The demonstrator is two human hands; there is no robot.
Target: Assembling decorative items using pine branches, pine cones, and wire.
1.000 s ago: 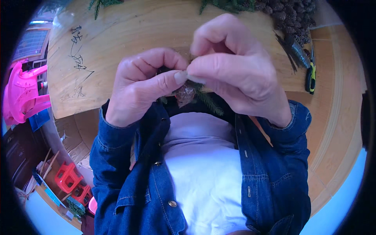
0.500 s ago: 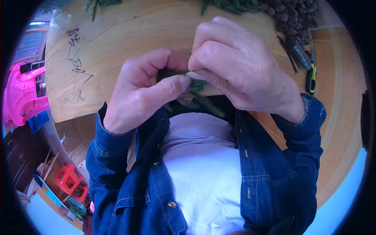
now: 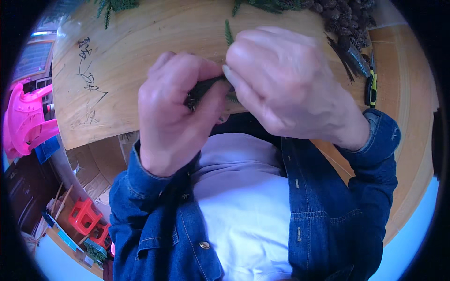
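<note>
Before my chest, over the near edge of the wooden table point(image 3: 126, 61), my two hands meet at their fingertips. My left hand point(image 3: 173, 110) curls round a bunch of green pine sprigs point(image 3: 202, 89), mostly covered by its fingers. A needled tip point(image 3: 228, 33) pokes up beyond the knuckles of my right hand point(image 3: 290, 82). That right hand is closed in a pinch, thumb against forefinger, beside the left fingertips. What lies in its pinch is hidden.
More pine sprigs point(image 3: 117, 5) lie along the table's far side. Pine cones point(image 3: 340, 16) are heaped at the far right. Nearer are dark thin strips point(image 3: 341, 58), a shiny roll point(image 3: 358, 61) and yellow-black handled pliers point(image 3: 371, 89). A pink plastic chair point(image 3: 28, 119) stands left.
My left hand has turned, its back now more upward, and its wrist has come nearer to me. The sprigs have turned too: a tip now points away instead of toward me.
</note>
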